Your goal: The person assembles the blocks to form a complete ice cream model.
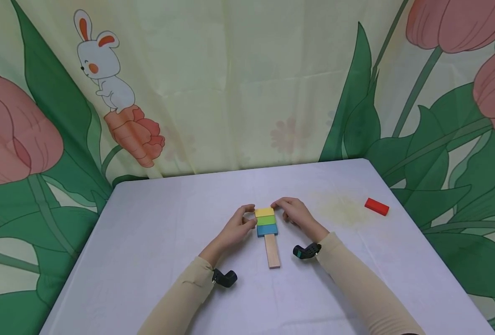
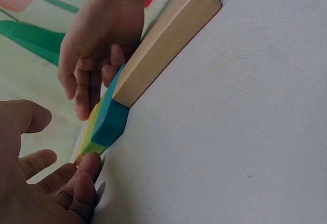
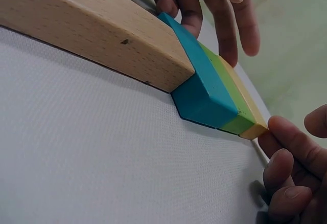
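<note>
We get a head cam looking down over the table [image 1: 155, 260], and both wrist cams sit low, super close, sharing the block row [image 2: 110, 119].

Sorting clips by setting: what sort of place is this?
Likely an indoor play or recording corner: a white table with coloured blocks, walled by a cartoon curtain of rabbit and tulips.

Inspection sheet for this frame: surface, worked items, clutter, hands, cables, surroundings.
Surface: white cloth-covered table, faint yellowish stain at right.
Job's things: yellow block, green block, blue block and plain wooden bar lying flat in one row, end to end.
Clutter: red block apart, near right edge.
Hands: left hand and right hand flank the yellow block, fingertips at its ends.
Cables: nothing seen.
Surroundings: tulip and rabbit print curtain.
</note>
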`<state>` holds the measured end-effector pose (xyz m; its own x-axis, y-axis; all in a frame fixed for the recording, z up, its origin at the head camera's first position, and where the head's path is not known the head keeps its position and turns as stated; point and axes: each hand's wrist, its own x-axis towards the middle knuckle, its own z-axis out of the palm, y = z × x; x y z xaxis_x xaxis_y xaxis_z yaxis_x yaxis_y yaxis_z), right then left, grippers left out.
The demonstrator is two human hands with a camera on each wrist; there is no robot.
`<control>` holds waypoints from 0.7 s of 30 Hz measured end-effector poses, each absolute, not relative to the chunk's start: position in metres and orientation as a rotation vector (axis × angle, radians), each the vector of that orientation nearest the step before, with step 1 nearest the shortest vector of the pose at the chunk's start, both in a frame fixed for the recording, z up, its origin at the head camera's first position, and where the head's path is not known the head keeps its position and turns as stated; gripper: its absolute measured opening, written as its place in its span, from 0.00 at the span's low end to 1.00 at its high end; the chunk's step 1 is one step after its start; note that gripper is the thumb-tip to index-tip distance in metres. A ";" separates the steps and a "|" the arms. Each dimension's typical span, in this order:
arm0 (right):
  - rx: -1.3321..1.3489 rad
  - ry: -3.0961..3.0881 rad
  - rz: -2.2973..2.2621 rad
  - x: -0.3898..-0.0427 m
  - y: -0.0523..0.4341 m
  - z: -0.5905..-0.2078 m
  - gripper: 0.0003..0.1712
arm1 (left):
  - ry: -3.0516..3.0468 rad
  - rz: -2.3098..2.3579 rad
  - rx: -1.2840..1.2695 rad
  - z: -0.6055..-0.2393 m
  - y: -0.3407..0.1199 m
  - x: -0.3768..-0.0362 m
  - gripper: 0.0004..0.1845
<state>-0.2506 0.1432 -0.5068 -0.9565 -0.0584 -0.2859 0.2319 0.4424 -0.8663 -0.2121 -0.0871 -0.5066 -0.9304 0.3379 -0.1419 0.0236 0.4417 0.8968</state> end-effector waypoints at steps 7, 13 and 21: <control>0.137 2.435 -1.520 -0.251 0.144 -0.508 0.20 | 2.558 1.333 0.372 -0.504 -0.082 -0.206 0.29; 0.137 2.441 -1.517 -0.251 0.144 -0.507 0.21 | 2.870 0.925 0.569 -0.499 -0.075 -0.197 0.27; 0.113 2.444 -1.539 -0.250 0.146 -0.509 0.20 | 2.868 0.615 0.914 -0.483 -0.071 -0.185 0.29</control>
